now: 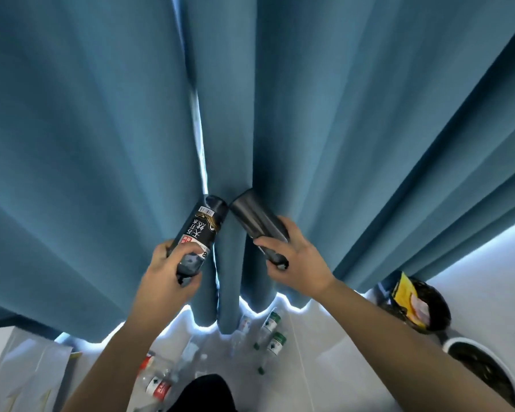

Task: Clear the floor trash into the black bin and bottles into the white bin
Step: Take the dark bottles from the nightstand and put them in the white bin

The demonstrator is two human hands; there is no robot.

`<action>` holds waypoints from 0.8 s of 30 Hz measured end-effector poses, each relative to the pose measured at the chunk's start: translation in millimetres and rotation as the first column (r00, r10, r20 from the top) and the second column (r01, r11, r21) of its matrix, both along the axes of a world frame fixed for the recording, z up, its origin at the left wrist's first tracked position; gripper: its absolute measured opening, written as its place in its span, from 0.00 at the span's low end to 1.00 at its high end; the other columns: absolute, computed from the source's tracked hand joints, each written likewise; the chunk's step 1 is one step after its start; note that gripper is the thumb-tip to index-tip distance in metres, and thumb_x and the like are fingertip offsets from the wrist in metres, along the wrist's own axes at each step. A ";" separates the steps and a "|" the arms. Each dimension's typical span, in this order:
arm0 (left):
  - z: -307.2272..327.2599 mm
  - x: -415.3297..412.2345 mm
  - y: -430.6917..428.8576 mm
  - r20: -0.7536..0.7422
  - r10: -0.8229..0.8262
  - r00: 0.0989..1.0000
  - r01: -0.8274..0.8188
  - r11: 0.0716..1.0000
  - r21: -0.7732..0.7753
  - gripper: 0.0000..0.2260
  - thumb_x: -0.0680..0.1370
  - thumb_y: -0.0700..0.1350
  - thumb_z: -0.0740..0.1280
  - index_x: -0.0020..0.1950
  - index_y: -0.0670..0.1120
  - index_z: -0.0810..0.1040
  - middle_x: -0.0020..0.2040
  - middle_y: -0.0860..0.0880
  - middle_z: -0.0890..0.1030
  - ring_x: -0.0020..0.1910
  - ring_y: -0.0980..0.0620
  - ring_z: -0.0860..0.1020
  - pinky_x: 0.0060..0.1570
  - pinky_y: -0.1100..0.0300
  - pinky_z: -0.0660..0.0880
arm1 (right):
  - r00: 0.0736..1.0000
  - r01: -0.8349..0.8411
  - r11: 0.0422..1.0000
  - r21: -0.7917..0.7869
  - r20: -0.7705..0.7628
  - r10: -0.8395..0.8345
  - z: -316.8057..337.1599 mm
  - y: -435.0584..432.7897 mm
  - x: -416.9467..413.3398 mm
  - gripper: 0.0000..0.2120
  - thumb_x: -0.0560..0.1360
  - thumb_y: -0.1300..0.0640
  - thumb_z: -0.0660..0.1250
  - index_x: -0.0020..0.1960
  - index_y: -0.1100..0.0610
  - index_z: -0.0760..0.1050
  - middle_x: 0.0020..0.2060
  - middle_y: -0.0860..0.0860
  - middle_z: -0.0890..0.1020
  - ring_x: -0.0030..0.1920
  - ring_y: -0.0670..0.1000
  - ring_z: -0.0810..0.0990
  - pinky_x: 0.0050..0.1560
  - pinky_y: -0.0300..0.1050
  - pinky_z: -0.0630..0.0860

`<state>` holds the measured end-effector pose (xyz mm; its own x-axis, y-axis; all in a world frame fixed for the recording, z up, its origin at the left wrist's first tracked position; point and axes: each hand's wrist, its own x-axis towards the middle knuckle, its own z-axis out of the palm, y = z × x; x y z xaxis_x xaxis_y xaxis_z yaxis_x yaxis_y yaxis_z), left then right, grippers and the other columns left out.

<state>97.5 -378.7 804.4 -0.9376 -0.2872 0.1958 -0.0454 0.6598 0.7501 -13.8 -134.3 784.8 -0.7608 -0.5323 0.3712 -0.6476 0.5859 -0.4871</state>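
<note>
My left hand [170,270] grips a dark bottle with a black printed label [198,230], held up with its base pointing away from me. My right hand [295,260] grips a second dark bottle [257,218], its plain side facing me. The two bottle bases nearly touch in front of the blue curtain. A black bin [442,310] with a yellow wrapper [406,295] in it stands at the right. Just below it is a white bin [458,343] lined with a dark bag.
A blue curtain [309,114] fills most of the view. Several clear plastic bottles lie on the pale floor: green-capped ones [272,331] near the curtain hem, red-labelled ones [158,379] lower left. A white paper bag [27,373] sits at the bottom left.
</note>
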 end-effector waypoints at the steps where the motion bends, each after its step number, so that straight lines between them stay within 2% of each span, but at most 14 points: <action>1: -0.2 -3.7 8.2 0.001 -0.028 1.000 0.028 1.000 0.009 0.25 0.68 0.36 0.74 0.52 0.65 0.72 0.56 0.55 0.70 0.45 0.64 0.75 0.47 0.63 0.72 | 1.000 0.014 1.000 -0.012 -0.007 -0.014 -0.4 9.4 0.1 0.24 0.66 0.56 0.68 0.60 0.38 0.73 0.69 0.53 0.66 0.50 0.54 0.80 0.44 0.44 0.81; 4: -0.9 -14.2 29.3 0.001 -0.112 0.994 0.112 0.993 0.031 0.25 0.68 0.37 0.74 0.49 0.67 0.73 0.57 0.56 0.69 0.47 0.67 0.74 0.48 0.62 0.72 | 0.997 0.081 0.996 -0.037 -0.005 -0.081 -0.5 34.6 4.4 0.24 0.67 0.55 0.68 0.61 0.38 0.74 0.70 0.50 0.64 0.56 0.53 0.78 0.49 0.42 0.79; 8: -3.8 -30.9 56.4 0.001 -0.224 0.975 0.224 0.974 0.021 0.25 0.68 0.38 0.74 0.51 0.66 0.72 0.57 0.54 0.70 0.45 0.64 0.76 0.47 0.60 0.73 | 0.983 0.181 0.983 0.015 -0.008 -0.181 -2.1 69.7 11.3 0.26 0.65 0.57 0.69 0.60 0.38 0.74 0.69 0.48 0.61 0.53 0.53 0.77 0.46 0.38 0.75; 10: -6.0 -43.1 71.9 0.005 -0.285 0.959 0.285 0.958 0.011 0.29 0.68 0.37 0.74 0.50 0.71 0.70 0.56 0.55 0.69 0.44 0.61 0.76 0.47 0.60 0.74 | 0.975 0.223 0.974 0.043 -0.002 -0.223 -4.3 91.8 13.2 0.25 0.65 0.57 0.69 0.61 0.39 0.74 0.70 0.51 0.62 0.56 0.53 0.76 0.46 0.39 0.76; 12: -8.3 -57.2 89.7 0.021 -0.338 0.941 0.338 0.941 0.012 0.30 0.68 0.38 0.74 0.49 0.73 0.69 0.56 0.57 0.69 0.45 0.62 0.75 0.46 0.64 0.72 | 0.960 0.281 0.958 0.063 0.006 -0.282 -7.1 115.1 15.6 0.25 0.66 0.57 0.68 0.61 0.40 0.75 0.70 0.52 0.63 0.57 0.54 0.76 0.46 0.42 0.79; 14: -10.7 -71.4 110.8 0.010 -0.394 0.919 0.394 0.919 0.014 0.27 0.68 0.37 0.74 0.50 0.69 0.72 0.56 0.56 0.69 0.46 0.62 0.73 0.47 0.66 0.71 | 0.939 0.341 0.937 0.074 0.013 -0.343 -9.1 137.8 18.3 0.25 0.66 0.56 0.68 0.61 0.39 0.74 0.70 0.53 0.64 0.58 0.55 0.76 0.45 0.44 0.79; 17: -11.5 -90.7 145.2 0.015 -0.419 0.908 0.420 0.907 -0.022 0.22 0.67 0.37 0.74 0.54 0.58 0.76 0.57 0.53 0.71 0.46 0.57 0.72 0.47 0.63 0.70 | 0.911 0.409 0.908 0.085 0.027 -0.413 -11.2 170.7 22.6 0.24 0.67 0.55 0.67 0.61 0.40 0.74 0.69 0.54 0.64 0.58 0.55 0.75 0.47 0.46 0.80; 18: -12.4 -97.2 155.7 0.023 -0.435 0.900 0.435 0.900 -0.028 0.21 0.67 0.37 0.74 0.54 0.58 0.76 0.56 0.53 0.71 0.46 0.56 0.72 0.47 0.62 0.69 | 0.902 0.427 0.900 0.086 0.026 -0.431 -11.9 181.0 23.7 0.23 0.67 0.55 0.67 0.61 0.40 0.74 0.69 0.54 0.65 0.58 0.56 0.75 0.48 0.47 0.79; 21: -19.3 -120.0 189.2 0.033 -0.531 0.847 0.531 0.847 -0.007 0.24 0.68 0.37 0.74 0.53 0.62 0.73 0.55 0.54 0.69 0.48 0.54 0.74 0.47 0.62 0.71 | 0.873 0.484 0.870 0.098 0.024 -0.488 -15.0 215.4 22.7 0.23 0.67 0.56 0.69 0.60 0.40 0.75 0.68 0.55 0.67 0.57 0.55 0.75 0.49 0.42 0.76; 24: -31.5 -146.4 223.8 0.070 -0.583 0.810 0.581 0.813 0.040 0.26 0.69 0.37 0.74 0.51 0.67 0.71 0.56 0.55 0.68 0.48 0.57 0.76 0.48 0.61 0.74 | 0.845 0.525 0.840 0.137 0.039 -0.534 -20.5 251.1 11.9 0.23 0.66 0.56 0.69 0.59 0.41 0.77 0.68 0.56 0.67 0.59 0.54 0.73 0.51 0.38 0.70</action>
